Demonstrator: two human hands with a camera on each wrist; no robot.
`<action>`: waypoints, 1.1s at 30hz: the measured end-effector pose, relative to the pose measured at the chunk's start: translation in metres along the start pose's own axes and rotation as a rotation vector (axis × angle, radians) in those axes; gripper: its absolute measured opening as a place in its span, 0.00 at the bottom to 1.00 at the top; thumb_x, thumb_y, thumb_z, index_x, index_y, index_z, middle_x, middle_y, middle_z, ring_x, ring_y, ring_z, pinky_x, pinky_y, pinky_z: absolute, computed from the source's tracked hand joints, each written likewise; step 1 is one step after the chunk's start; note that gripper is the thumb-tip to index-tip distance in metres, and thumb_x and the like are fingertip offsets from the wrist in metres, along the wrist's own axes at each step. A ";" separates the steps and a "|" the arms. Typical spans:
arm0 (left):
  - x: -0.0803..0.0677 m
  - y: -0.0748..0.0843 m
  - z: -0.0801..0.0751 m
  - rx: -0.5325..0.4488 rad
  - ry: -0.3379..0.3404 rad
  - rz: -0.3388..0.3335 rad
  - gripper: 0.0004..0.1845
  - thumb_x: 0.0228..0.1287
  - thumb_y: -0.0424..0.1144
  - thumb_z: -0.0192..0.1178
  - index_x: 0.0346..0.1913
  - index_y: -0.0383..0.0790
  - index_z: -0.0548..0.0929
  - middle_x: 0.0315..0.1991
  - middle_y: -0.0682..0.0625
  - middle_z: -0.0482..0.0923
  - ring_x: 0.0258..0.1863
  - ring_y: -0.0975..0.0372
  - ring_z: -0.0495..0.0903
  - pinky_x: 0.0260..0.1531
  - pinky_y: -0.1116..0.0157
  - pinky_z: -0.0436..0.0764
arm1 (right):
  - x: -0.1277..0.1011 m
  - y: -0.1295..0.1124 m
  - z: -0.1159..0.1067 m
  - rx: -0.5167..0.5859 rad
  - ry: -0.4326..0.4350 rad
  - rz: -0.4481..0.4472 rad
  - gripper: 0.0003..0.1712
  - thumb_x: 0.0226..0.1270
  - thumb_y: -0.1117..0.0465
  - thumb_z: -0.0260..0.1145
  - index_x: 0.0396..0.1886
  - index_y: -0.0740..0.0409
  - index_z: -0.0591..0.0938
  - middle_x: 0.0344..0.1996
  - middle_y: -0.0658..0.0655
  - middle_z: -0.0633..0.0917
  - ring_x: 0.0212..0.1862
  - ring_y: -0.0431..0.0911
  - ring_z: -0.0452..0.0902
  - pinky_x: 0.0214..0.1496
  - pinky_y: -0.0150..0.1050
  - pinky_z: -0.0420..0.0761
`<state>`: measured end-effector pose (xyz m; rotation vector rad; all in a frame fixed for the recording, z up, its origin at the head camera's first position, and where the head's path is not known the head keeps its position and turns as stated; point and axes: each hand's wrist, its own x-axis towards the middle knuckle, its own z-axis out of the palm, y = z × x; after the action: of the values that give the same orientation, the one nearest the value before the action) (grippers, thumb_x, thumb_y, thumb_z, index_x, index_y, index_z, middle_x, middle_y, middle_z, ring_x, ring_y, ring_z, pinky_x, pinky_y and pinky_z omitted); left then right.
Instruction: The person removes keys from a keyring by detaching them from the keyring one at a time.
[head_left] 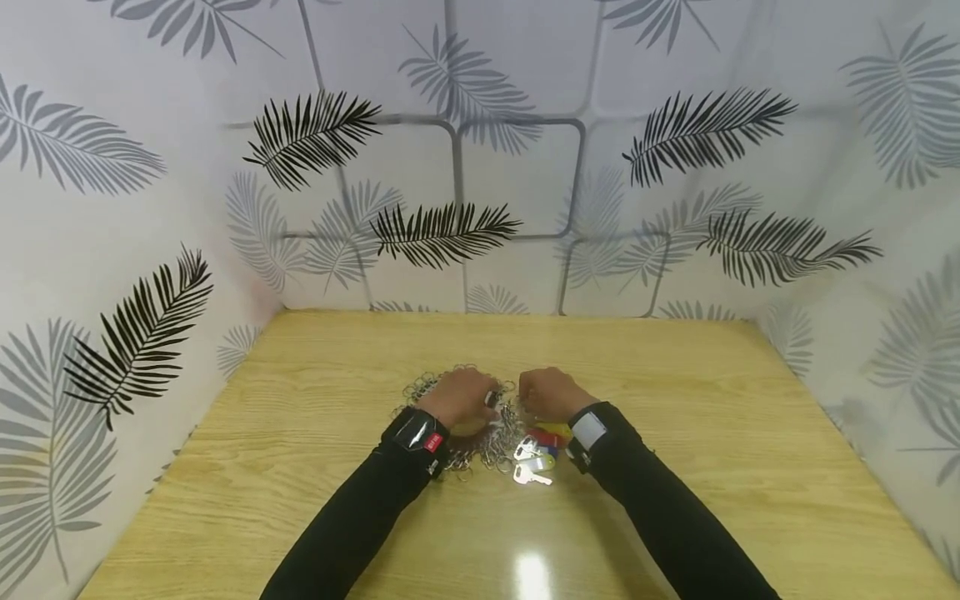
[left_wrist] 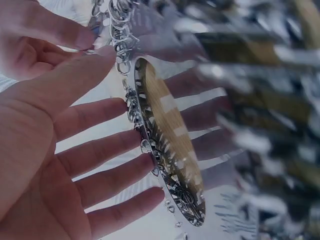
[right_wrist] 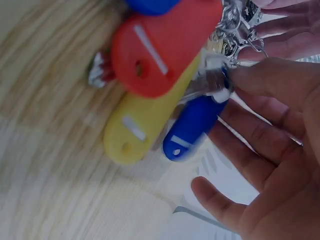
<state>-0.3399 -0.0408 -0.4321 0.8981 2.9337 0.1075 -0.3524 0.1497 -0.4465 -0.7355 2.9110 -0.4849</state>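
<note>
My left hand (head_left: 461, 398) is over a heap of silver key rings with short chains (head_left: 506, 437). In the left wrist view its fingers (left_wrist: 107, 150) are spread and nearly straight, tips touching the rings (left_wrist: 120, 20), with the thumb near their upper end. My right hand (head_left: 553, 394) faces it across the heap. In the right wrist view, the thumb and a partly hidden finger pinch a small shiny metal piece; its kind is unclear. Below it are a red key tag (right_wrist: 145, 60), a yellow key tag (right_wrist: 135, 130) and a blue key tag (right_wrist: 195, 125).
Silver keys (head_left: 531, 475) lie in front of the tags on the glossy wooden table (head_left: 300, 417). Behind and at both sides stand white walls (head_left: 517, 183) with a leaf pattern. Blurred rings (left_wrist: 260, 140) fill the right of the left wrist view.
</note>
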 end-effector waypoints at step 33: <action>0.020 -0.006 0.005 -0.484 0.069 0.045 0.06 0.62 0.39 0.65 0.40 0.42 0.86 0.35 0.54 0.83 0.36 0.62 0.81 0.38 0.64 0.79 | -0.007 0.003 0.004 0.788 0.100 0.034 0.07 0.72 0.69 0.57 0.42 0.69 0.79 0.39 0.62 0.81 0.37 0.51 0.73 0.36 0.37 0.73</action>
<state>-0.3588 -0.0342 -0.4382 0.8879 2.7442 0.8221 -0.3470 0.1549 -0.4514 -0.5336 2.4508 -1.5560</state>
